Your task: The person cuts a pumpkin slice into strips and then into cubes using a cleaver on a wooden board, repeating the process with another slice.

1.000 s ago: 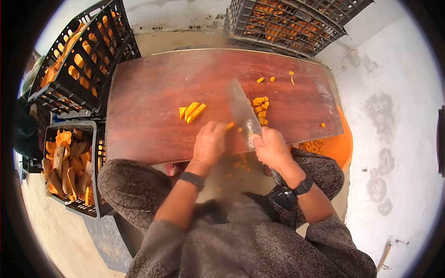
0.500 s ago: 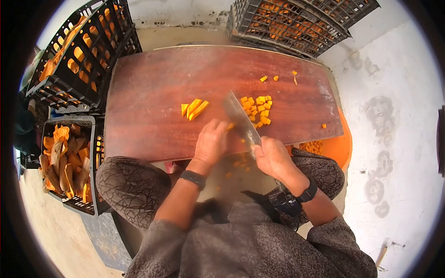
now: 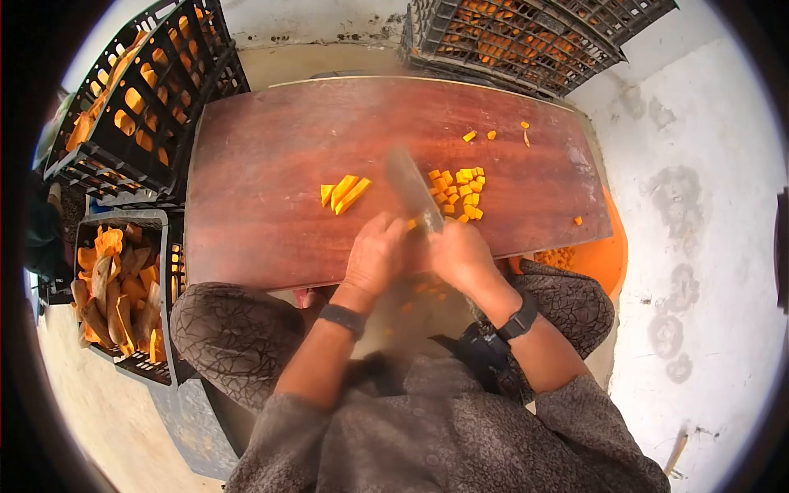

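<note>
My right hand (image 3: 460, 253) is closed round the handle end of a wide cleaver (image 3: 414, 187), whose blade is blurred and slants up to the left over the red-brown board (image 3: 271, 197). Close beside the blade, my left hand (image 3: 376, 251) has its fingers curled at the board's near edge, on an orange piece (image 3: 412, 223) that shows only in part. Several orange strips (image 3: 349, 194) lie left of the blade. To its right is a cluster of small orange cubes (image 3: 465, 189).
Black crates of orange pieces stand at the left (image 3: 123, 115), lower left (image 3: 167, 329) and back right (image 3: 526, 41). An orange basin (image 3: 604, 259) is under the board's right end. A few loose bits (image 3: 469, 136) lie at the back right of the board. A white wall is at the right.
My right hand and the cleaver have moved left, closer to my left hand. My left hand has barely moved. The strips and cubes lie as before.
</note>
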`<state>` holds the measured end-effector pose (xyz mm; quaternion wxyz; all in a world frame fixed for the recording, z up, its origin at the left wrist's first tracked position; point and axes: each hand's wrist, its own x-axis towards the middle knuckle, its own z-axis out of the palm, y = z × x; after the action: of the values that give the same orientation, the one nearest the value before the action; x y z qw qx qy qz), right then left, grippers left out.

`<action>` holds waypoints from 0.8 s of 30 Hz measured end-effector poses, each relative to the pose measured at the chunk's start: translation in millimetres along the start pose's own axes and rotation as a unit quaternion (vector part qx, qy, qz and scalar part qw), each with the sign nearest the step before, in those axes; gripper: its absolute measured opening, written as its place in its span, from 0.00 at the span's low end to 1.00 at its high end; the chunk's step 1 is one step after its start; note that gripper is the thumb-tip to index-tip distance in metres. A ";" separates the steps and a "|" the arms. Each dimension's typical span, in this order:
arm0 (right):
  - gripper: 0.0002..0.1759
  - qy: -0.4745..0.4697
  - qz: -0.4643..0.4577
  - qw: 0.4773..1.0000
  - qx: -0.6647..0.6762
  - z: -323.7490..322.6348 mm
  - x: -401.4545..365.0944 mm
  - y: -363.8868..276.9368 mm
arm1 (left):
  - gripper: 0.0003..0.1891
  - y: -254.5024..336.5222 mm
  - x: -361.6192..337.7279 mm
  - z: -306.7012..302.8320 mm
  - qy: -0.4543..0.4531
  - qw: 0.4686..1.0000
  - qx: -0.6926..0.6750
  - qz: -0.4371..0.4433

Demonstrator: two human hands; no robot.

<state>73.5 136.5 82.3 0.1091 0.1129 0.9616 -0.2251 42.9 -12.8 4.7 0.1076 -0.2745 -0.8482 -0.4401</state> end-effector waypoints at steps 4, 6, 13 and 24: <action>0.14 -0.018 -0.003 0.990 0.142 -6.4 1.6 20.5 | 0.05 6.0 2.1 -1.5 0.024 1.000 -0.015 0.006; 0.13 0.022 -0.095 0.990 0.104 -3.9 -0.6 30.3 | 0.06 6.3 0.9 -2.6 0.027 1.000 -0.008 0.000; 0.14 -0.011 -0.001 0.992 0.127 -29.3 -24.8 12.7 | 0.08 5.8 0.4 0.4 0.029 0.999 0.023 -0.010; 0.15 -0.044 -0.010 0.998 0.036 -34.5 -42.0 -0.6 | 0.08 4.3 -1.7 2.7 0.044 0.999 0.010 -0.006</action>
<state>107.7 144.7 123.7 0.1454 0.0974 0.9481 -0.2654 46.9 -9.2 5.3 0.1450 -0.2482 -0.8487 -0.4440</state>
